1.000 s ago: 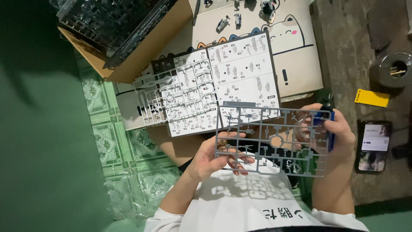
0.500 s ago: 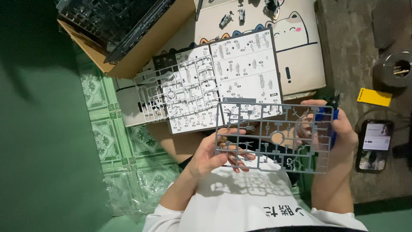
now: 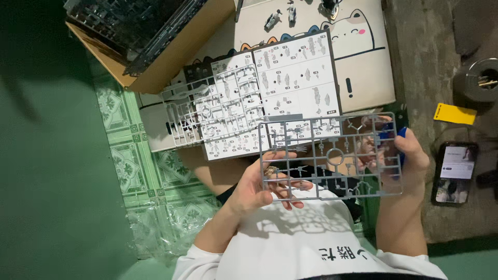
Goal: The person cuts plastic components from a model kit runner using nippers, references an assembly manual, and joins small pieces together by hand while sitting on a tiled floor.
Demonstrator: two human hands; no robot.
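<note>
The person is holding a grey plastic parts frame [image 3: 332, 155] flat out in front of the chest, over the lap, and both hands are gripping it at once. Its long side is running left to right, from one hand across to the other. The left hand [image 3: 259, 184] is closing loosely on the frame's lower left corner, fingers curling up under the bars and the thumb lying on top. The right hand [image 3: 410, 158] is pinching the opposite short edge, and it is also keeping hold of a small blue tool [image 3: 391, 137] against that edge; how tightly, I cannot tell. So neither hand is nearer: the frame is spanning the gap between them, touching both. Just beyond its far edge an open instruction sheet [image 3: 275, 88] is lying on a white box [image 3: 358, 57], with a second, paler parts frame [image 3: 192, 114] resting over the sheet's left part. A phone [image 3: 455, 173] is lying on the floor just beside the right hand.
</note>
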